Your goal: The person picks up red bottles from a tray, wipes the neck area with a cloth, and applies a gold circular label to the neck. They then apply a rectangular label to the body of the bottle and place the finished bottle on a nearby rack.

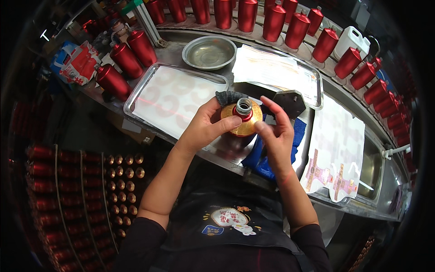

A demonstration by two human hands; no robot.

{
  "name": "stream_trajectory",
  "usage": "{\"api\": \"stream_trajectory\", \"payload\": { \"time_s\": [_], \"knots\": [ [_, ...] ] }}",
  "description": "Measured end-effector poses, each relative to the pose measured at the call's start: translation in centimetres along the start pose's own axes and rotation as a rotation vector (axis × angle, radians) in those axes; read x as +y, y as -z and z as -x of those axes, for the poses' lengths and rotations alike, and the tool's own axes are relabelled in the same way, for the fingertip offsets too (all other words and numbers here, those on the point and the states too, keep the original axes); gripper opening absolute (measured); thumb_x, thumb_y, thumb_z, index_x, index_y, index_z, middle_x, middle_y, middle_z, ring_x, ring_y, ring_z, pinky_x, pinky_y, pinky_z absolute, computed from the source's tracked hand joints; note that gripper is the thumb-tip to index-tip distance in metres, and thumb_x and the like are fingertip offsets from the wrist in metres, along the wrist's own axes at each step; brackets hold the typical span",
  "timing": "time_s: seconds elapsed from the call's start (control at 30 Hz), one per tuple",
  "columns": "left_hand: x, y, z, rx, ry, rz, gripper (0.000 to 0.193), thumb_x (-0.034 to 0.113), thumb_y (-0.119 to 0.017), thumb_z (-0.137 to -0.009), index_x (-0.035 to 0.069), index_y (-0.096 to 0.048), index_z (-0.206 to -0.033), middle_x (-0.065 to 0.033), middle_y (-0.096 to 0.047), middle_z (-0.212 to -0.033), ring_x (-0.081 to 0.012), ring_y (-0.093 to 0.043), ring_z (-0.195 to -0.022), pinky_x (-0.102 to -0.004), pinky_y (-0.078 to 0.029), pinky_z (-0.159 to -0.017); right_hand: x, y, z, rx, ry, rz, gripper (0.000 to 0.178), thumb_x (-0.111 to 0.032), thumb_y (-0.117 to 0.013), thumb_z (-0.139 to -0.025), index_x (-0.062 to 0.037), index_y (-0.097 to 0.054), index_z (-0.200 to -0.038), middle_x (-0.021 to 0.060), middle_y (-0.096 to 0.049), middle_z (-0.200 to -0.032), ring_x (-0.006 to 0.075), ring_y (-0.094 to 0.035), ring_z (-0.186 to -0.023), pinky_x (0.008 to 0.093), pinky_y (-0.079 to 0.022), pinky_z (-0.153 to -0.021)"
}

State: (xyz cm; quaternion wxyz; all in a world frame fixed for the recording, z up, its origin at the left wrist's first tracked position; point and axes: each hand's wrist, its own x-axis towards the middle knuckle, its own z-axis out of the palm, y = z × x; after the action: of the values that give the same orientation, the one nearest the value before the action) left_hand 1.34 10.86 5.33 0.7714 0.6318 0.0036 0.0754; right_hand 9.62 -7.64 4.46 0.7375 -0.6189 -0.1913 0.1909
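A red bottle (245, 115) with a gold ring-shaped cover on its shoulder and a bare, threaded clear neck points up toward me. My left hand (206, 124) is closed around its left side, thumb pressed on the gold near the neck. A dark grey knitted cloth (230, 97) shows by the left fingers, at the bottle's far edge. On the other side is my right hand (277, 131), fingers apart; its thumb tip meets the gold rim and its index finger stretches up beside the bottle. Under the hands lies a blue cloth (263, 163). The bottle's lower body is hidden.
A metal tray (156, 119) with a white sheet of ring shapes lies left, a metal basin (209, 53) behind. Papers (265, 65) cover another tray. Label sheets (337, 140) lie right, beside a sink (372, 167). Red bottles (223, 13) line the curved far edge; stacked bottles (68, 197) stand lower left.
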Motion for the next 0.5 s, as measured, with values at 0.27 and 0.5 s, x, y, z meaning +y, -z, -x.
{"api": "stream_trajectory", "payload": {
  "time_s": [0.27, 0.5],
  "knots": [
    [-0.1, -0.9, 0.2, 0.068, -0.046, -0.093, 0.056, 0.017, -0.072, -0.088, 0.001, -0.054, -0.138, -0.0109, -0.06, -0.135, -0.0193, -0.058, -0.124, -0.0354, -0.045, -0.108, -0.6, 0.3, -0.7, -0.121, -0.067, -0.179, 0.042, -0.012, -0.073, -0.091, 0.0011, -0.059, -0.129, 0.0096, -0.064, -0.12, 0.0085, -0.064, -0.095, 0.022, -0.052, -0.08],
    [0.2, -1.3, -0.2, 0.055, -0.041, -0.001, 0.057, 0.015, -0.072, -0.085, 0.0, -0.054, -0.137, -0.0114, -0.061, -0.134, -0.0203, -0.059, -0.122, -0.0359, -0.046, -0.106, -0.4, -0.5, 0.0, -0.064, -0.05, -0.212, 0.035, -0.021, -0.068, -0.094, -0.0038, -0.06, -0.124, -0.001, -0.066, -0.098, -0.0013, -0.044, -0.06, 0.0155, -0.033, -0.05]
  ]
}}
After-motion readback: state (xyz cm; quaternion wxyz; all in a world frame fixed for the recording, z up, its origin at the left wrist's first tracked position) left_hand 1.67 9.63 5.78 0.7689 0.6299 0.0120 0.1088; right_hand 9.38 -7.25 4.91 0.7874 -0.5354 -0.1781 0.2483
